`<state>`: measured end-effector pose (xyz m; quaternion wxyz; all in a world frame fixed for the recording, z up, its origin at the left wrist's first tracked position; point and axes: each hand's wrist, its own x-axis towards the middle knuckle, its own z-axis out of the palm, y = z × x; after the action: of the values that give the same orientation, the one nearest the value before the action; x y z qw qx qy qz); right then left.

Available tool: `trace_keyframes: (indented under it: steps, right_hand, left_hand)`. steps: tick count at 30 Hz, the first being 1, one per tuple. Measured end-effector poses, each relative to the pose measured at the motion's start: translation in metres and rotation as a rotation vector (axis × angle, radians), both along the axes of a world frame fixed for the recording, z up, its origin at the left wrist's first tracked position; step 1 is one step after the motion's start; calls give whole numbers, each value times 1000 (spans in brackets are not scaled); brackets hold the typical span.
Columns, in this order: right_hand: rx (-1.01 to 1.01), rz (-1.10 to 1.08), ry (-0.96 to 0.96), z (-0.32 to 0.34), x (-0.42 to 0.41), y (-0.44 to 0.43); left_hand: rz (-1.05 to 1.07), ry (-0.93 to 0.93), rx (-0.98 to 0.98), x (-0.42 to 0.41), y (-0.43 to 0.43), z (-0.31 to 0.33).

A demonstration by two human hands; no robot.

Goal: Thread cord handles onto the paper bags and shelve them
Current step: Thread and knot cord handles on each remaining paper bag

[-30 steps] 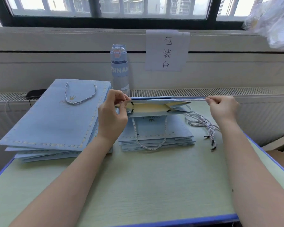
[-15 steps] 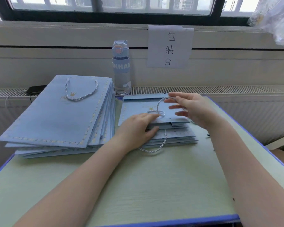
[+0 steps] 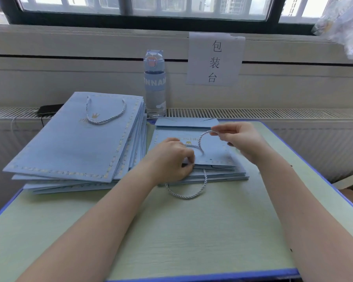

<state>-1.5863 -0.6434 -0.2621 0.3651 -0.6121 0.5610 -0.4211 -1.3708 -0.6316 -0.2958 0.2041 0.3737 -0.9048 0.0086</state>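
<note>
Both bare forearms extend forward. The left hand (image 3: 171, 159), palm down with fingers curled, pinches the near edge of the top bag (image 3: 216, 153). The right hand (image 3: 239, 140) pinches the cord loop (image 3: 200, 138) between thumb and forefinger.

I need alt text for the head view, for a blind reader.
The right hand pinches the cord handle of a flat blue bag on a small stack; the left hand grips the bag's near edge. A bigger stack lies left, a bottle behind.
</note>
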Motion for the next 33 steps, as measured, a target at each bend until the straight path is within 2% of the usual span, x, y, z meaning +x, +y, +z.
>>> trace_keyframes:
  steps: [8, 13, 19, 24, 28, 33]
  right_hand:
    - [-20, -17, 103, -1, 0, 1]
    - [-79, -45, 391, -3, 7, 2]
    - [-33, -47, 290, -1, 6, 5]
    - [73, 123, 267, 1, 6, 7]
    - [66, 203, 373, 3, 4, 8]
    - [-18, 164, 533, -3, 9, 7]
  left_hand:
    - [-80, 105, 80, -20, 10, -11]
    - [-86, 79, 66, -21, 6, -15]
    - [-81, 95, 1, -20, 1, -19]
    - [-55, 12, -129, -21, 3, -20]
    - [-18, -25, -202, -23, 4, -21]
    - [-11, -3, -164, -23, 3, -20]
